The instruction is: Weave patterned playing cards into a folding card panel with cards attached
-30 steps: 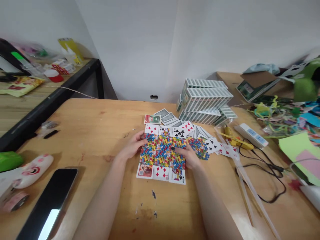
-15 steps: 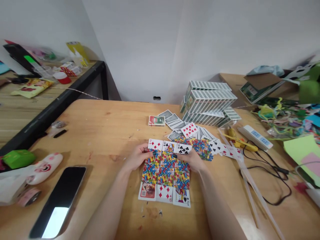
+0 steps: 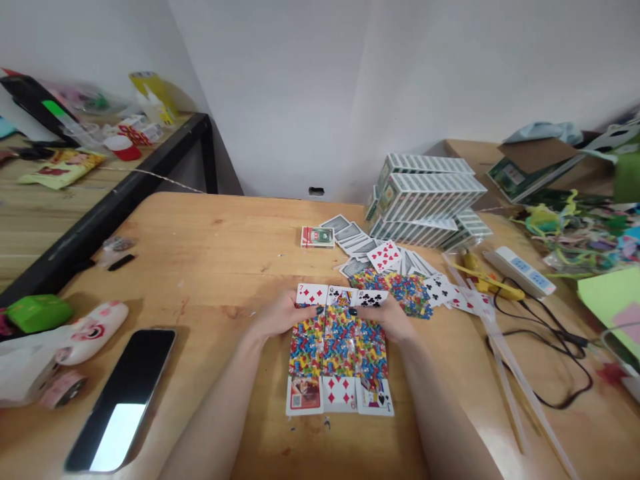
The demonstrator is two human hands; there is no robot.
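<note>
My left hand [image 3: 280, 313] grips the left edge of a panel of playing cards [image 3: 339, 350], its dark-nailed thumb on top. My right hand [image 3: 387, 317] holds the right edge the same way; the fingers beneath are mostly hidden. A bright multicoloured pattern covers the panel's middle. Card ends stick out above it: a 7 of diamonds [image 3: 313, 294], a queen of clubs and a 10 of clubs. Below show a red picture card [image 3: 305, 395], a diamonds card and a jack of spades. Beyond my right hand lie a multicoloured patterned piece [image 3: 413, 295] and loose playing cards [image 3: 385, 255].
Striped card boxes [image 3: 433, 193] are stacked at the back right, near a card pack [image 3: 317, 237]. On the right lie a yellow glue gun [image 3: 493, 280], a power strip [image 3: 520, 270], cables and clear plastic strips [image 3: 525, 393]. A phone [image 3: 130, 387] and a pencil case lie left.
The card panel has turned slightly and its lower edge now sits more level. Both hands keep their hold on its sides. The whole view has shifted a little.
</note>
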